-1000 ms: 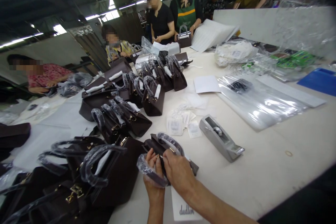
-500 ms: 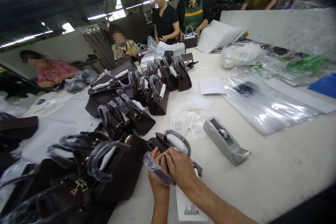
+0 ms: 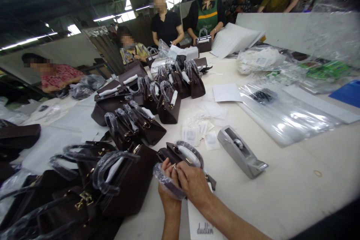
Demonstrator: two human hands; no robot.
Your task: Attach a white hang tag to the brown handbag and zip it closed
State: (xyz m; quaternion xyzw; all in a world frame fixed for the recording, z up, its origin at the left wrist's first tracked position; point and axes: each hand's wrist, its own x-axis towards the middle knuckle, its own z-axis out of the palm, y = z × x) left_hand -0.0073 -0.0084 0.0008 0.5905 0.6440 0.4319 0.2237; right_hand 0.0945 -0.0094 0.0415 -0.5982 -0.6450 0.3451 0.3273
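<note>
A small dark brown handbag [image 3: 170, 154] with plastic-wrapped handles lies on the white table [image 3: 281, 191] right in front of me. My left hand [image 3: 168, 191] grips its near wrapped handle from below. My right hand [image 3: 192, 183] rests over the bag, thumb and fingers pinching a small metal fitting at the top of the bag, fingertips meeting those of the left hand. A white card printed "dudlin" [image 3: 204, 227] lies under my right forearm.
Several more brown handbags [image 3: 165, 105] stand in rows and lie heaped [image 3: 84, 191] to the left. A grey tape dispenser [image 3: 242, 152], small tags [image 3: 197, 133] and clear plastic bags [image 3: 284, 114] lie to the right. Other people work at the far and left sides.
The view shifted slightly up and right early on. My hands stay on the same small bag, the fingers working at its fitting with only tiny shifts.
</note>
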